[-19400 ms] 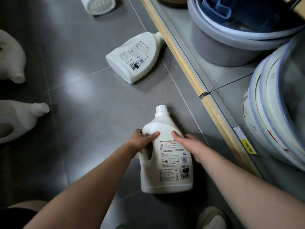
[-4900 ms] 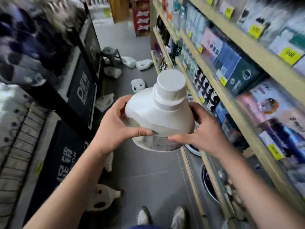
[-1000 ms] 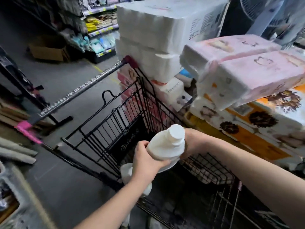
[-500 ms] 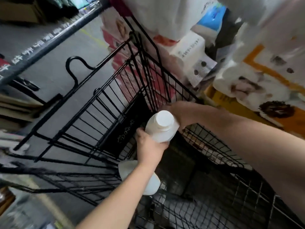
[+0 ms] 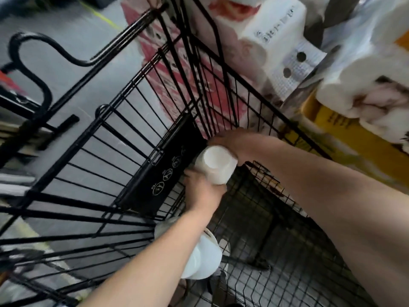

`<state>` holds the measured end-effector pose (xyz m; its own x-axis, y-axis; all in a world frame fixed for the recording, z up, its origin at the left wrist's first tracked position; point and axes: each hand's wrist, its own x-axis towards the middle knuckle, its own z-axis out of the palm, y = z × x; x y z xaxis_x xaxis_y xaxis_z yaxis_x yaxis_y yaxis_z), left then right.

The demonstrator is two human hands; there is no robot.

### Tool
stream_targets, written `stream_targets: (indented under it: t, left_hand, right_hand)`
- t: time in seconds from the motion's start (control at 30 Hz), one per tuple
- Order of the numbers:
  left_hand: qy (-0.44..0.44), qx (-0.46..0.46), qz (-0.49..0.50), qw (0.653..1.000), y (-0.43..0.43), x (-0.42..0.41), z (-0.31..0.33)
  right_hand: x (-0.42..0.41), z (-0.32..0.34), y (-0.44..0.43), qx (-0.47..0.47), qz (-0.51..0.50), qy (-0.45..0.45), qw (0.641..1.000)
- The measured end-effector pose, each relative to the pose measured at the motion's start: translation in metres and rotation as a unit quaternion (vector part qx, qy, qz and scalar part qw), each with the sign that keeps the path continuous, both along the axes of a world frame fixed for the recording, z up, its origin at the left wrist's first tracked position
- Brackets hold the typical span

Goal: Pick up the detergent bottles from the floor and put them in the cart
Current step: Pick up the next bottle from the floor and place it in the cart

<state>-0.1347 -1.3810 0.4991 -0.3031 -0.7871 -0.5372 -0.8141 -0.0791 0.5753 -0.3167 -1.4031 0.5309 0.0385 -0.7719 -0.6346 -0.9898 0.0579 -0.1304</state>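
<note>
A white detergent bottle [image 5: 215, 165] stands cap-up deep inside the black wire cart [image 5: 124, 138], near its front corner. My left hand [image 5: 202, 191] grips the bottle's near side and my right hand [image 5: 230, 140] holds its far side. Only the white cap and shoulder show; the body is hidden by my hands. A second white detergent bottle [image 5: 204, 255] lies lower in the cart, partly covered by my left forearm.
Stacked packs of white and pink tissue rolls [image 5: 265, 41] press against the cart's far and right sides, with a yellow carton [image 5: 358, 138] beside them. Grey floor [image 5: 73, 32] lies to the left, beyond the cart's handle bar.
Both hands have lowered the bottle deeper into the cart, toward its front corner. My view has tipped further down over the cart.
</note>
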Motion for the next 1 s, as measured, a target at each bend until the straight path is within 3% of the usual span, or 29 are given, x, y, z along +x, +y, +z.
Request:
stream_targets:
  t: [0.3,0.43,0.57,0.67,0.77,0.87,1.0]
  left_hand:
    - [-0.016,0.041,-0.011,0.999,-0.012,-0.006,0.0]
    - [-0.011,0.071,-0.081,0.994,-0.029,0.004,0.013]
    - [-0.012,0.056,-0.199,0.978,-0.058,0.037,0.043]
    - [-0.035,0.011,-0.358,0.933,-0.075,0.075,0.077]
    - [-0.078,-0.031,-0.51,0.856,-0.077,0.111,0.1]
    - [-0.131,-0.049,-0.592,0.794,-0.063,0.131,0.098]
    - [-0.175,-0.035,-0.603,0.777,-0.047,0.145,0.079]
  right_hand:
    - [-0.003,0.002,-0.007,-0.001,0.001,0.06,0.998]
    - [0.005,0.014,0.008,0.03,-0.145,0.038,0.988]
    - [0.017,0.038,0.057,-0.08,-0.294,-0.048,0.951]
    - [0.045,0.049,0.108,-0.115,-0.36,-0.055,0.924]
    - [0.092,0.053,0.157,-0.078,-0.336,-0.096,0.934]
    - [0.146,0.05,0.189,-0.032,-0.341,-0.158,0.926]
    - [0.195,0.023,0.199,-0.012,-0.359,-0.196,0.913]
